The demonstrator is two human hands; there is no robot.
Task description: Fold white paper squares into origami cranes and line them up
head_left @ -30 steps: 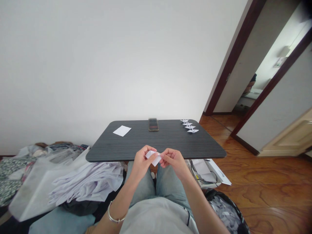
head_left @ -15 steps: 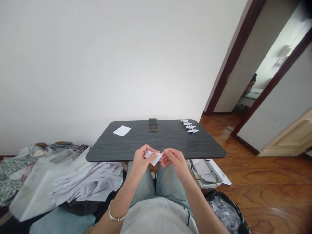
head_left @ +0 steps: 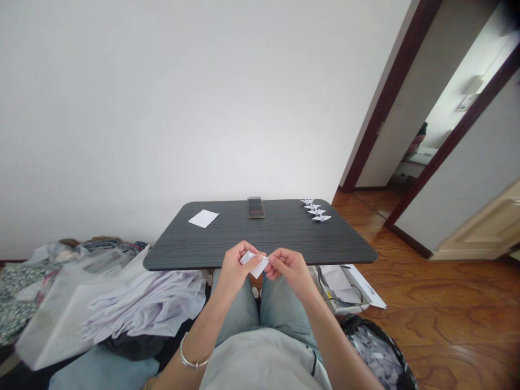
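Note:
A small folded white paper piece (head_left: 255,264) is pinched between both hands, over my lap at the near edge of a dark table (head_left: 227,244). My left hand (head_left: 235,270) grips its left side with the fingers curled round it. My right hand (head_left: 289,266) pinches its right end between thumb and fingertips. A silver bangle circles my left wrist. Beyond the hands lie a flat white sheet (head_left: 203,218) at the far left of the table, a phone (head_left: 255,207) at the far middle, and several small folded paper figures (head_left: 316,210) in a row at the far right.
A heap of white sheets and plastic bags (head_left: 122,303) lies on the floor to the left. On the right are a low box with papers (head_left: 345,287), a dark bin of paper scraps (head_left: 376,346), wooden flooring and an open doorway where another person is partly visible (head_left: 416,142).
Both hands rose slightly and stayed together on the paper piece, whose right tip shifted a little between the fingers. Nothing on the table moved.

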